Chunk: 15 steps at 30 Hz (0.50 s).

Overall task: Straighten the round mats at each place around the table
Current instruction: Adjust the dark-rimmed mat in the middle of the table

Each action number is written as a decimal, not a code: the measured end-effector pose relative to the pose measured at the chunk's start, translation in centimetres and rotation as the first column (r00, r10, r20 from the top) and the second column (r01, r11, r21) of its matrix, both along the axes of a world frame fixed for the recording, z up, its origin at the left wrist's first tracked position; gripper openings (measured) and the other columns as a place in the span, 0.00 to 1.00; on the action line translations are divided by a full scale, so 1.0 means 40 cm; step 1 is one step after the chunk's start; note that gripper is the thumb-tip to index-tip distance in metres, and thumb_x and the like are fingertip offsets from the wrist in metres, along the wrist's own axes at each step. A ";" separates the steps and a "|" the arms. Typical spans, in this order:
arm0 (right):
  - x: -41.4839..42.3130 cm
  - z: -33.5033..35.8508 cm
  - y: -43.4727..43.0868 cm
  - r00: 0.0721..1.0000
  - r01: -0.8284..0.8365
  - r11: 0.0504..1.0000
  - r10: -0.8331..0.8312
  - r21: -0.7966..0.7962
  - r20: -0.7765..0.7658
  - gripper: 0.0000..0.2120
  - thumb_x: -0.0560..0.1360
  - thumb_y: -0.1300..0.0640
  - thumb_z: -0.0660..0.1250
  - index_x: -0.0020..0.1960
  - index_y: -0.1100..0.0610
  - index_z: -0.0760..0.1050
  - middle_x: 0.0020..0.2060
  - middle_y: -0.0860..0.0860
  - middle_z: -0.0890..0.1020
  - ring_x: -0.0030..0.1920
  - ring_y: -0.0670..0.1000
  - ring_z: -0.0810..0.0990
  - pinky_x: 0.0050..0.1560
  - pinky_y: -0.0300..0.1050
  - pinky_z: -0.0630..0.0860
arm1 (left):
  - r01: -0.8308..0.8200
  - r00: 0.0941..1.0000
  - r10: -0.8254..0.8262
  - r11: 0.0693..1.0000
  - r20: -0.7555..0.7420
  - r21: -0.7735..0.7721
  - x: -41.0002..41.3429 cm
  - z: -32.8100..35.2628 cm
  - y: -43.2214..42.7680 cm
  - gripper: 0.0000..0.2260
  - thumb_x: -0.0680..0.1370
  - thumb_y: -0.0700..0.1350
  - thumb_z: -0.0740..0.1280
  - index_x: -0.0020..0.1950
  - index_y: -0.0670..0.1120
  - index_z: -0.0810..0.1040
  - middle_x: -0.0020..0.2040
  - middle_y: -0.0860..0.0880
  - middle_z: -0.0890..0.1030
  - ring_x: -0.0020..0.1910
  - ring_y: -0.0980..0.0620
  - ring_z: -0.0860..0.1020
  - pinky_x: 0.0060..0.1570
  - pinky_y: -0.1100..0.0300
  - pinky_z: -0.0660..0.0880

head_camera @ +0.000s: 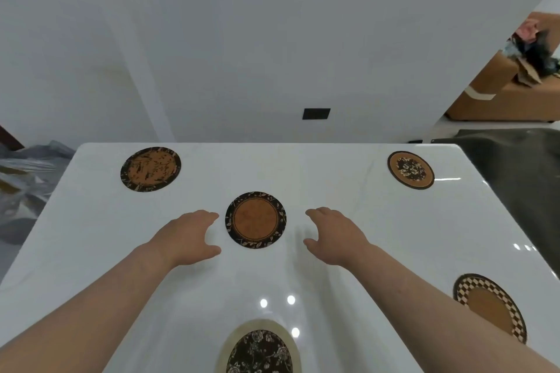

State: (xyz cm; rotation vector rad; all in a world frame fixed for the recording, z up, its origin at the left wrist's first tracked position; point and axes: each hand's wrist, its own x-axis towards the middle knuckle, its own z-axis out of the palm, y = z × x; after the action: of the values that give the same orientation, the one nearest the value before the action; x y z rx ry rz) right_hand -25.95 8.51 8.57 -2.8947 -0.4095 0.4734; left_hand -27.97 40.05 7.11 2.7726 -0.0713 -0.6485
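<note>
Several round mats lie on a glossy white table. A brown mat with a dark leafy border sits in the middle. My left hand hovers just left of it and my right hand a little further off to its right; both are open, fingers apart, touching no mat. A speckled brown mat lies far left, a floral-centred mat far right, a checker-rimmed mat near right, and a dark floral mat with a cream rim at the near edge.
A white wall with a dark socket plate stands behind the table. Crumpled grey plastic bags lie on the left. A cardboard box with clutter is at the back right, and a dark surface borders the table's right side.
</note>
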 end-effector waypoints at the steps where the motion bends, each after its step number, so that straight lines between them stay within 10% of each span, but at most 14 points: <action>1: 0.011 -0.018 0.005 1.000 -0.001 1.000 0.001 -0.007 -0.001 0.26 0.73 0.46 0.63 0.69 0.54 0.65 0.63 0.52 0.73 0.62 0.56 0.71 0.59 0.51 0.71 | 0.021 1.000 -0.021 1.000 0.006 0.017 0.015 -0.017 0.002 0.36 0.71 0.60 0.67 0.76 0.53 0.57 0.76 0.54 0.61 0.73 0.52 0.61 0.68 0.56 0.63; 8: 0.113 -0.147 0.045 0.999 -0.020 1.000 0.020 0.014 -0.033 0.23 0.73 0.45 0.63 0.65 0.56 0.69 0.59 0.53 0.75 0.59 0.57 0.73 0.57 0.51 0.72 | 0.076 0.997 -0.078 0.995 0.024 0.066 0.111 -0.133 0.007 0.32 0.72 0.61 0.64 0.73 0.51 0.63 0.70 0.52 0.69 0.68 0.50 0.68 0.63 0.56 0.67; 15: 0.172 -0.229 0.097 0.991 0.048 0.999 -0.044 0.026 -0.130 0.14 0.75 0.46 0.61 0.50 0.57 0.72 0.46 0.53 0.76 0.48 0.56 0.75 0.45 0.47 0.72 | -0.017 1.000 0.017 0.998 0.005 -0.054 0.146 -0.201 -0.034 0.13 0.76 0.56 0.64 0.43 0.47 0.72 0.44 0.51 0.70 0.45 0.52 0.72 0.43 0.57 0.69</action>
State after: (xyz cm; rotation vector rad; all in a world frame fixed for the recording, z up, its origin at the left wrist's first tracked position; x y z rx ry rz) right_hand -19.06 12.37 -0.58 -2.8185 -0.3263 0.6370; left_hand -22.12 38.69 -0.93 2.7201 -0.0654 -0.6255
